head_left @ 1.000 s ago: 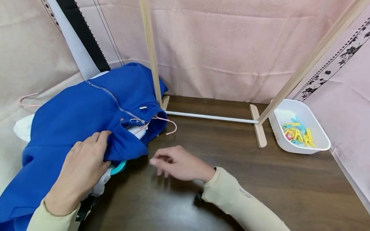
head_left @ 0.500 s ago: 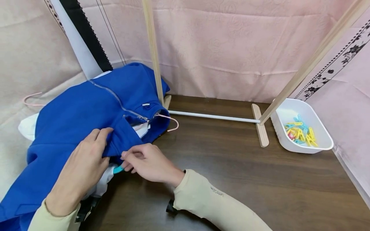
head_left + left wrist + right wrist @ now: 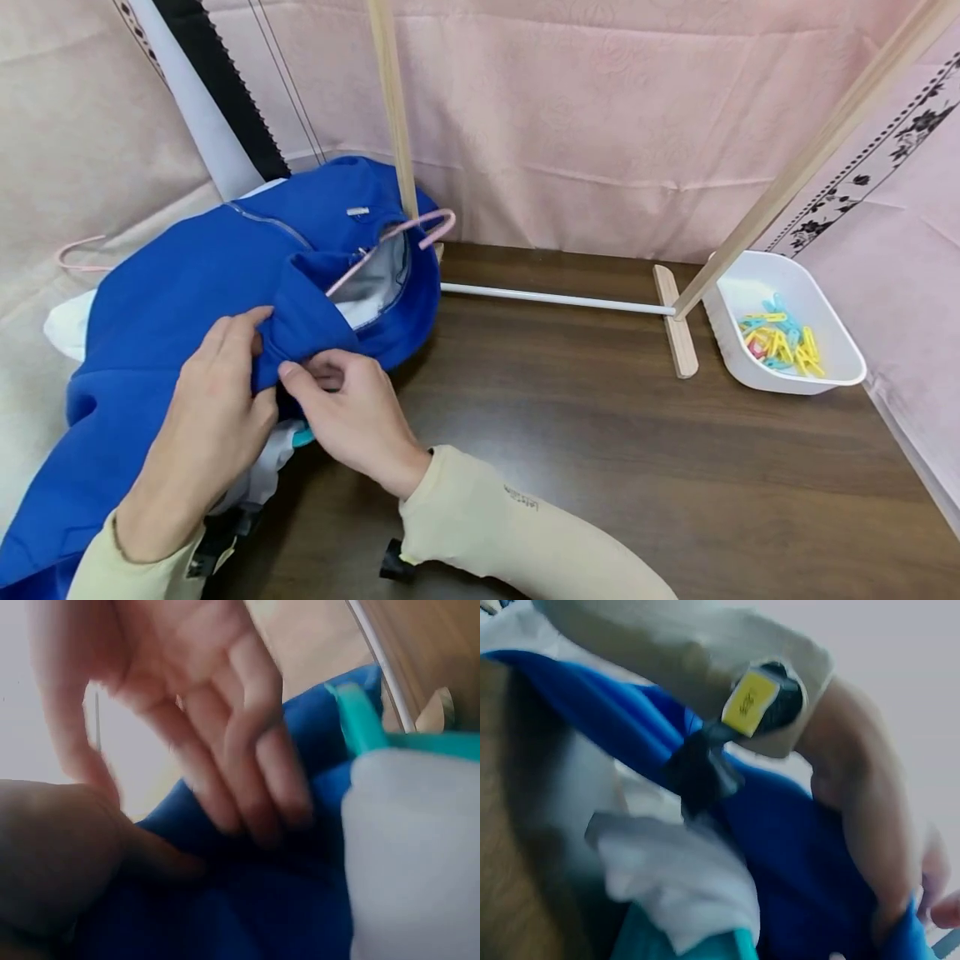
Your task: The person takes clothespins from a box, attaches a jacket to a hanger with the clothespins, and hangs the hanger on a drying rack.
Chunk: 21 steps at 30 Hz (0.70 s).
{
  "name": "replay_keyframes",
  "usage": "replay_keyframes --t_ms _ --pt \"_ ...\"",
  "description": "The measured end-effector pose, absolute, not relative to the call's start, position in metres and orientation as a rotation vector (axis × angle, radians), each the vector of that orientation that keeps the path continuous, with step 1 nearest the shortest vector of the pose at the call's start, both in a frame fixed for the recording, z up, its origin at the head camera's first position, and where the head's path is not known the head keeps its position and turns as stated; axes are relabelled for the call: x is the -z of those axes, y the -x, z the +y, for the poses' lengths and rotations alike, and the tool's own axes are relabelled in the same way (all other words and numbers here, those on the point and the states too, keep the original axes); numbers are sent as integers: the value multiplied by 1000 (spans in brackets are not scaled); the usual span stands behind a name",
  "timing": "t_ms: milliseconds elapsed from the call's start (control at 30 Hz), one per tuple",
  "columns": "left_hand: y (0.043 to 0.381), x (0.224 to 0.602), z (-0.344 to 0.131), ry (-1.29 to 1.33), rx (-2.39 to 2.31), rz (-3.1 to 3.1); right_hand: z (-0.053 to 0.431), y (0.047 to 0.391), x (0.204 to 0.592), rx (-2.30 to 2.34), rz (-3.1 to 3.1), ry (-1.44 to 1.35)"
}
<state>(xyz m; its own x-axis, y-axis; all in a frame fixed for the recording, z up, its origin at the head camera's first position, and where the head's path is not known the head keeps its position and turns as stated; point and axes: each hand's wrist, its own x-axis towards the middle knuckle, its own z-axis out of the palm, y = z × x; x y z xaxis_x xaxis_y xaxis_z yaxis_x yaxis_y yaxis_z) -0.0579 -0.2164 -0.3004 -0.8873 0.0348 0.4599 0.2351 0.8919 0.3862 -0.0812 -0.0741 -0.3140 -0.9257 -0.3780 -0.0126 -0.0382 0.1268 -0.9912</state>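
A blue zip-up jacket (image 3: 187, 292) lies at the left, its neck opening spread to show a pale lining. Through that opening pokes the hook of a pink hanger (image 3: 438, 225). My left hand (image 3: 206, 408) grips the jacket's front edge, fingers on top of the cloth. Close beside it, my right hand (image 3: 360, 412) pinches the same edge between thumb and fingers. Under the jacket, a teal hanger (image 3: 364, 724) shows with white cloth (image 3: 420, 840) over it. The left wrist view has blue fabric beneath both hands.
Behind the jacket rises a wooden post (image 3: 393, 108) of a rack, with a white rod (image 3: 555, 297) running low to the right post (image 3: 795, 167). A white basin (image 3: 840, 375) of yellow, blue and red clothespins stands at right. Another pink hook (image 3: 71, 258) sticks out far left.
My right hand has come left from over the table and taken hold of the jacket edge. The collar has opened wider, and the pink hook has risen. My left hand keeps its grip.
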Motion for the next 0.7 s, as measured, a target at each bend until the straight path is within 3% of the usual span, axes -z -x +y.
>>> replay_keyframes --t_ms 333,533,700 --pt "57 289 -205 178 708 -2491 -100 82 305 2099 2184 273" --pt "37 272 -210 223 622 -2645 -99 89 306 2147 2213 393" --pt "34 246 -240 271 426 -2654 -95 89 311 2161 2145 496"
